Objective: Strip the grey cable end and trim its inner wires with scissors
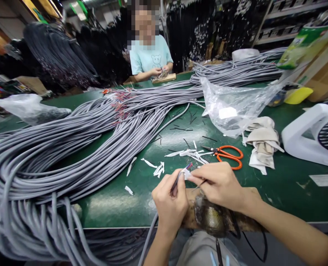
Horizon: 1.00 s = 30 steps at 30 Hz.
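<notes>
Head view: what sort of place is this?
Probably a cable assembly workshop: grey cable bundles cover a green bench, both hands work a cable end, and another worker sits opposite.

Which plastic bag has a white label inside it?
The clear plastic bag on the right, beside the orange scissors. The crumpled bag at the far left shows no label.

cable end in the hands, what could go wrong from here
The left hand pinches the grey cable while the right hand works at its stripped tip; the fine wires might get nicked or slip from the grip. Open orange scissors lie near the right hand, so reaching across could snag them.
</notes>
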Tool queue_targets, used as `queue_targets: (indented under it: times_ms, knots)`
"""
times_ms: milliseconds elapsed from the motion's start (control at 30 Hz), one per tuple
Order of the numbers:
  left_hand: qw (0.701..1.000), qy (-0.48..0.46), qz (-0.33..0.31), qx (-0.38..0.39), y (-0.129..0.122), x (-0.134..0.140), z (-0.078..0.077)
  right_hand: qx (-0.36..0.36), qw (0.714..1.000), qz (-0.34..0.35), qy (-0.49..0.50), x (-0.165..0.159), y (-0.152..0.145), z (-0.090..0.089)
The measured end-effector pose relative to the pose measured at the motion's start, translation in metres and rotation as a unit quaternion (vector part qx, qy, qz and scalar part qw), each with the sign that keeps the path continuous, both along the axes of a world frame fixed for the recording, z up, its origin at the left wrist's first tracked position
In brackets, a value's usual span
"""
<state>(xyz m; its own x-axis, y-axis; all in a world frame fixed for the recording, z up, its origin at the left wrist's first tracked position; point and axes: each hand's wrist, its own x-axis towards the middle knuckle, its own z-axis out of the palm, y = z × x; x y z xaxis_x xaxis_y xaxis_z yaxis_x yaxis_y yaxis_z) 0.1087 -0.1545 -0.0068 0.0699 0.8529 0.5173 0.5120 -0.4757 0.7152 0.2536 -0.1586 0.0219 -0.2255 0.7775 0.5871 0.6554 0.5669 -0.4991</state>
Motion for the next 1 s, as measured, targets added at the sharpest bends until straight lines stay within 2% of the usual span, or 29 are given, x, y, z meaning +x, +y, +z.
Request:
queue_targets:
  times_ms: [67, 100, 167, 233, 300, 333, 367, 433, 500, 533, 600, 633, 700, 767, 800, 867, 900, 933, 1000]
  knots:
    - [0.998, 0.053, -0.022, 0.011, 0.002, 0.0, -0.002, 0.061, 0.997, 0.011, -0.047, 0.0, -0.001, -0.002]
    - [0.996, 0.077, -0.053, 0.015, 0.002, -0.001, -0.004, 0.062, 0.997, 0.008, -0.047, 0.001, 0.0, -0.003]
    - [0.986, 0.11, -0.119, 0.033, 0.002, -0.003, -0.006, -0.007, 1.0, -0.014, 0.006, 0.004, 0.003, -0.002]
    - [0.978, 0.114, -0.156, 0.075, 0.002, -0.005, -0.008, -0.129, 0.987, -0.035, 0.092, 0.007, 0.007, 0.001]
    - [0.979, 0.083, -0.149, 0.114, 0.001, -0.007, -0.008, -0.212, 0.966, -0.035, 0.147, 0.009, 0.01, 0.003]
    - [0.983, 0.058, -0.127, 0.115, 0.0, -0.007, -0.007, -0.21, 0.965, -0.032, 0.152, 0.009, 0.009, 0.004]
    - [0.989, 0.029, -0.098, 0.103, 0.0, -0.007, -0.006, -0.171, 0.975, -0.03, 0.14, 0.007, 0.008, 0.004]
    - [0.997, -0.019, -0.044, 0.058, 0.0, -0.005, -0.004, -0.006, 0.996, -0.028, 0.08, 0.004, 0.002, 0.004]
    - [0.999, -0.035, -0.025, 0.022, 0.001, -0.002, -0.002, 0.169, 0.986, -0.011, 0.0, 0.0, -0.005, 0.003]
    - [0.999, -0.028, -0.032, 0.011, 0.001, -0.001, -0.002, 0.231, 0.972, 0.004, -0.037, -0.001, -0.007, 0.002]
    - [0.998, 0.012, -0.061, -0.015, 0.003, 0.001, -0.002, 0.292, 0.952, 0.025, -0.089, -0.001, -0.008, 0.0]
    - [0.996, 0.039, -0.08, -0.03, 0.003, 0.001, -0.002, 0.295, 0.95, 0.019, -0.097, 0.0, -0.007, -0.001]
    - [0.988, 0.081, -0.117, -0.061, 0.003, 0.001, -0.003, 0.243, 0.967, -0.02, -0.078, 0.005, 0.0, 0.0]
    - [0.982, 0.084, -0.139, -0.094, 0.004, -0.001, -0.004, 0.121, 0.989, -0.084, -0.028, 0.013, 0.009, 0.003]
    - [0.983, 0.066, -0.132, -0.109, 0.004, -0.002, -0.005, 0.052, 0.992, -0.116, -0.006, 0.017, 0.013, 0.005]
    - [0.986, 0.008, -0.091, -0.136, 0.005, -0.004, -0.006, -0.05, 0.981, -0.189, 0.0, 0.024, 0.018, 0.008]
    - [0.986, -0.028, -0.067, -0.148, 0.006, -0.005, -0.006, -0.095, 0.977, -0.19, -0.033, 0.026, 0.019, 0.008]
    - [0.983, -0.065, -0.05, -0.162, 0.006, -0.006, -0.007, -0.155, 0.973, -0.146, -0.085, 0.028, 0.019, 0.008]
    - [0.97, -0.134, -0.044, -0.196, 0.007, -0.007, -0.007, -0.224, 0.959, -0.026, -0.172, 0.029, 0.017, 0.006]
